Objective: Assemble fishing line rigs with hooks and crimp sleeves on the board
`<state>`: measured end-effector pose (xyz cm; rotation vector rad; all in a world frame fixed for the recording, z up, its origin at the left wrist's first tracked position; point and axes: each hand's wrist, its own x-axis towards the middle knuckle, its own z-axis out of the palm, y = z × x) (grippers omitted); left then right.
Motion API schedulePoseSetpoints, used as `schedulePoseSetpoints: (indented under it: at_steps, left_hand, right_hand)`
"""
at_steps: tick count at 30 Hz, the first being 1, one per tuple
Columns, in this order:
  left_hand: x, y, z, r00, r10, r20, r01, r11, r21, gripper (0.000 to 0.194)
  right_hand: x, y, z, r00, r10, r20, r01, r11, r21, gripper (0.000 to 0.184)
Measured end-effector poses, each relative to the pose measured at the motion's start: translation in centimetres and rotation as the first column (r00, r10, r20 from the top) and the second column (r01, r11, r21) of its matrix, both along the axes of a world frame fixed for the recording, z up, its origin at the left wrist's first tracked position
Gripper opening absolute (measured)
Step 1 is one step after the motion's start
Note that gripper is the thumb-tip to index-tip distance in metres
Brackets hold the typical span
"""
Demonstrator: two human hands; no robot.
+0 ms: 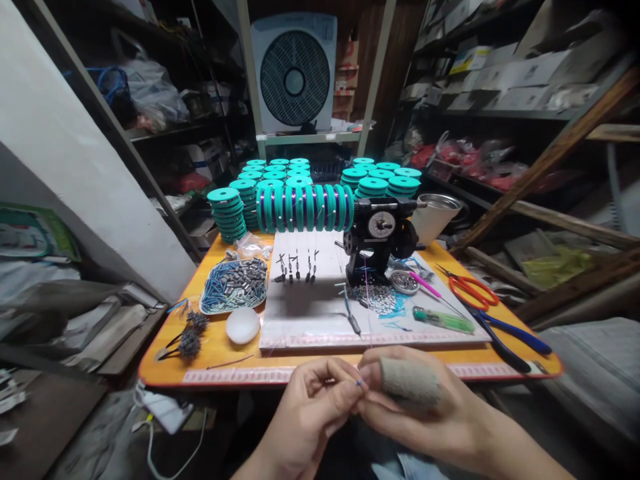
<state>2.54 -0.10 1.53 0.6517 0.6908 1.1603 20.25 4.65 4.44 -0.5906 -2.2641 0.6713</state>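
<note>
My left hand (320, 400) and my right hand (415, 397) meet at the table's front edge, fingertips pinched together. Between them shows a tiny blue bit (359, 383), too small to name, on the fishing line. The thin purple fishing line (367, 287) drops from the black winding machine (377, 233) toward my fingers. A grey-green wrap (410, 382) covers one finger of my right hand. Beyond my hands, a small rig with a dark sinker (354, 323) lies on the white board (305, 320). Several turquoise spools (305, 207) wound with purple line sit on the machine's shaft.
Stacked turquoise spools (227, 217) stand at the back. At left are a tray of sinkers and tubes (235, 287) and a white round lid (243, 325). Orange scissors (473, 291), blue-handled pliers (515, 337) and a green cutter (443, 320) lie right. A fan (295, 73) stands behind.
</note>
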Motion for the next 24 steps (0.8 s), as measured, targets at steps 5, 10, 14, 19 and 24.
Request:
schedulePoseSetpoints:
  at_steps: [5, 10, 14, 19, 24]
  left_hand:
    - [0.1, 0.0, 0.1, 0.999, -0.021, 0.028, 0.021, 1.000, 0.011, 0.033]
    - [0.1, -0.1, -0.7, 0.624, 0.605, -0.495, -0.010, 0.639, 0.769, 0.013]
    - [0.3, 0.4, -1.4, 0.346, 0.905, -0.246, 0.331, 0.127, 0.935, 0.021]
    - [0.2, 0.2, -0.6, 0.511, 0.752, -0.415, 0.166, 0.388, 0.907, 0.018]
    - [-0.1, -0.3, -0.4, 0.968, 0.125, -0.218, -0.080, 0.975, 0.206, 0.024]
  right_hand:
    - [0.0, -0.1, 0.6, 1.000, -0.001, 0.003, 0.000, 0.993, 0.117, 0.008]
    - [-0.3, -0.2, 0.3, 0.997, -0.049, -0.065, 0.052, 0.998, 0.034, 0.015]
    - [-1.4, 0.4, -0.1, 0.979, -0.174, -0.104, 0.184, 0.978, 0.093, 0.018]
    - [-1.0, 0.7, -0.4, 0.982, -0.160, -0.100, 0.174, 0.972, 0.159, 0.020]
    - [-0.1, -0.1, 0.3, 0.998, 0.052, -0.029, -0.047, 0.988, 0.145, 0.019]
